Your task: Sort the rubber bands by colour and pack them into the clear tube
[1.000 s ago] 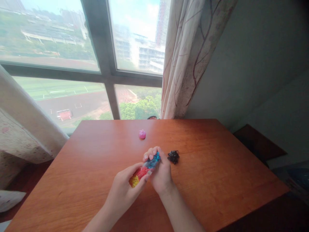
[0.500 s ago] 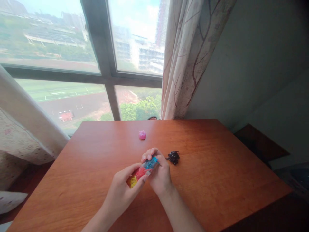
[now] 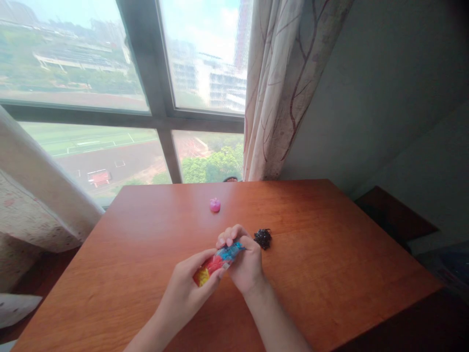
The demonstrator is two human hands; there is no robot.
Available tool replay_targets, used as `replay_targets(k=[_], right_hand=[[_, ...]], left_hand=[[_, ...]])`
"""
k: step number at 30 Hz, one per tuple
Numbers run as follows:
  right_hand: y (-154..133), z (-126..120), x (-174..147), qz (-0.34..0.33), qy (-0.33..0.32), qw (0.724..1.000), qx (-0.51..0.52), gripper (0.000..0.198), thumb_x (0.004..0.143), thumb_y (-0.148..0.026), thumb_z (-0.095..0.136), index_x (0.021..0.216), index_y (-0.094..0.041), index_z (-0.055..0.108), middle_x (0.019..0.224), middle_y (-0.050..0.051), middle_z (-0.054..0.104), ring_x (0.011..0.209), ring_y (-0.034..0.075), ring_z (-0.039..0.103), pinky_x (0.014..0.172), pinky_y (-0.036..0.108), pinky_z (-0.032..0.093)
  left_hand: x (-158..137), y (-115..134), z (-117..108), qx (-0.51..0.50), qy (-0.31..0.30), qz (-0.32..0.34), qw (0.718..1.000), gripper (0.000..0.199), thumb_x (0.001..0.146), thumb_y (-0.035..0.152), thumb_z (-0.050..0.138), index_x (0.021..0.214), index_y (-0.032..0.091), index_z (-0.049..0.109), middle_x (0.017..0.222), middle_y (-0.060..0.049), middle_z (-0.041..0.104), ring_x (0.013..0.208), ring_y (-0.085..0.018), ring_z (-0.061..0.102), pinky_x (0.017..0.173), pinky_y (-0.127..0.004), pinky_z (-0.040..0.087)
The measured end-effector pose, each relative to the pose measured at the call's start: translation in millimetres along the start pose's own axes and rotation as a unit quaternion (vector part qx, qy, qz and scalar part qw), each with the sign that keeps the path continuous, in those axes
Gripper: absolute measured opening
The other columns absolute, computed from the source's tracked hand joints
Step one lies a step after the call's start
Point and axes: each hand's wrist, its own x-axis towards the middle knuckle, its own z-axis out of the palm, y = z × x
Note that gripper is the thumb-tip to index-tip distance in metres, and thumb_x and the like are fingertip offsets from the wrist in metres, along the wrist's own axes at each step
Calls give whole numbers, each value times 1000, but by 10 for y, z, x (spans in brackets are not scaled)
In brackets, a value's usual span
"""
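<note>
Left hand (image 3: 186, 281) gripping clear pack (image 3: 217, 264) above table (image 3: 322, 264), right hand (image 3: 249, 268) curled round blue end; black clump (image 3: 263, 238) loose on table, blue, red, yellow bits apparently not yet out

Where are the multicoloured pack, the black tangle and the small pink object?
Multicoloured pack (image 3: 215, 264): head view, on its red middle section.
Black tangle (image 3: 263, 238): head view, on the middle of the clump.
Small pink object (image 3: 215, 206): head view, on its rounded body.
</note>
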Motion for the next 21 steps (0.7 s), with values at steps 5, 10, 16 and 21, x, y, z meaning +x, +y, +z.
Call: replay_targets(k=[5,10,16,21], right_hand=[[1,-3,-2,-19,6,1000,-1,9,68,-18,54,64,-19,62,62,-1,53,67,16,50,68,27,39],[-4,14,2,-18,25,999,16,19,80,-28,55,65,-19,61,63,-1,52,63,14,48,63,25,39],[-27,51,28,-24,88,996,14,33,86,-40,60,61,-19,57,59,-4,48,57,11,46,57,23,39],[-50,33,56,-47,151,987,-9,35,83,-46,67,62,-19,57,60,-4,53,55,10,49,53,21,39]], left_hand=[[-1,-1,19,-7,-8,-3,1000,30,86,35,62,106,15,69,95,-5,77,80,-18,71,75,-23,55],[3,21,23,-16,-17,-7,1000,30,86,35,61,105,15,70,95,-6,77,81,-19,71,77,-24,56],[12,67,4,-17,-39,-13,999,28,87,36,59,103,15,70,94,-5,77,80,-19,70,77,-24,55],[22,86,5,-16,-60,-20,998,26,88,37,57,100,16,69,85,-2,75,73,-17,67,72,-22,53]])
